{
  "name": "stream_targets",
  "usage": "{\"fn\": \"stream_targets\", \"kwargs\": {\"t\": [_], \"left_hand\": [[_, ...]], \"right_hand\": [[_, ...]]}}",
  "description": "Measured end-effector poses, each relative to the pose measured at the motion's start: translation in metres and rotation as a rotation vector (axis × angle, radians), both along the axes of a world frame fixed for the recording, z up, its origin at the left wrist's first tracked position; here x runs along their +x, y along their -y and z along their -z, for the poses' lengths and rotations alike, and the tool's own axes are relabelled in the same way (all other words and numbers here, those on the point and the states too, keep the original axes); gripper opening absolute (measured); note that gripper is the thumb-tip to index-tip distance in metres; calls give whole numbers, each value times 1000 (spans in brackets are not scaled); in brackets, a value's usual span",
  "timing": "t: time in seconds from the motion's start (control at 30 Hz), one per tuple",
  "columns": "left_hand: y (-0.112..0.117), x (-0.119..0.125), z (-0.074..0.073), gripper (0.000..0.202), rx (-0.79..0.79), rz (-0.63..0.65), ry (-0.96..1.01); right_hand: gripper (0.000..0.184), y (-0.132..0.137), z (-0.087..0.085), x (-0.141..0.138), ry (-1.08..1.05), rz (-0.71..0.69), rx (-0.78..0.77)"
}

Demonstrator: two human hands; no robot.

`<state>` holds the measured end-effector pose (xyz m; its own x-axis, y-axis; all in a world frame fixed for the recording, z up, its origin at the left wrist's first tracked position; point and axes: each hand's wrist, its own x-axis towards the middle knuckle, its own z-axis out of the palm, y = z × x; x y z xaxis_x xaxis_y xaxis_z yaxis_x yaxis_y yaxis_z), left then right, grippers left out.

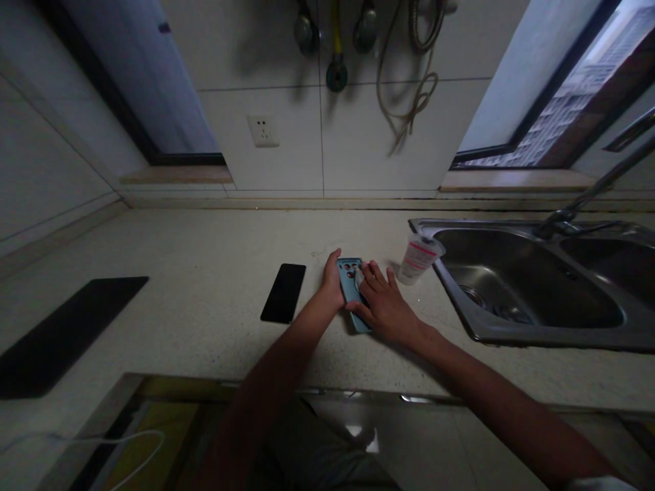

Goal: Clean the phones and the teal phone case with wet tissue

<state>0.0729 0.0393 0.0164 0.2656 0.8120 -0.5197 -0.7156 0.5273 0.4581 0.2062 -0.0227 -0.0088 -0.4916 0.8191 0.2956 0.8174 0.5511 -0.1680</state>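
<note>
A teal phone case (351, 281) with camera cut-outs lies on the pale countertop (205, 273). My left hand (332, 283) curls round its left edge and holds it. My right hand (383, 303) rests flat on top of the case, fingers stretched forward and together, with something pale under the fingertips that I cannot make out. A black phone (284, 292) lies screen up just left of my left hand, apart from it.
A clear plastic cup with a red label (418, 258) stands right of the hands, at the rim of a steel sink (516, 286) with a tap (588, 194). A dark hob (66, 331) sits far left. Utensils and a cord hang on the tiled wall.
</note>
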Motion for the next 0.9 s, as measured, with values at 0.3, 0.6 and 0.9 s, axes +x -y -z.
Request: {"fn": "stream_targets", "kwargs": {"t": [0.3,0.6,0.9], "left_hand": [[5,6,2,34,1,105,39],[7,3,-3,43,-50,147,69],[8,3,-12,39,-96,134,116]], "right_hand": [[38,-17,-11,8,-209,26,142],[24,-17,-30,25,-615,116,302],[30,-22,-11,18,-346,-205,248]]}}
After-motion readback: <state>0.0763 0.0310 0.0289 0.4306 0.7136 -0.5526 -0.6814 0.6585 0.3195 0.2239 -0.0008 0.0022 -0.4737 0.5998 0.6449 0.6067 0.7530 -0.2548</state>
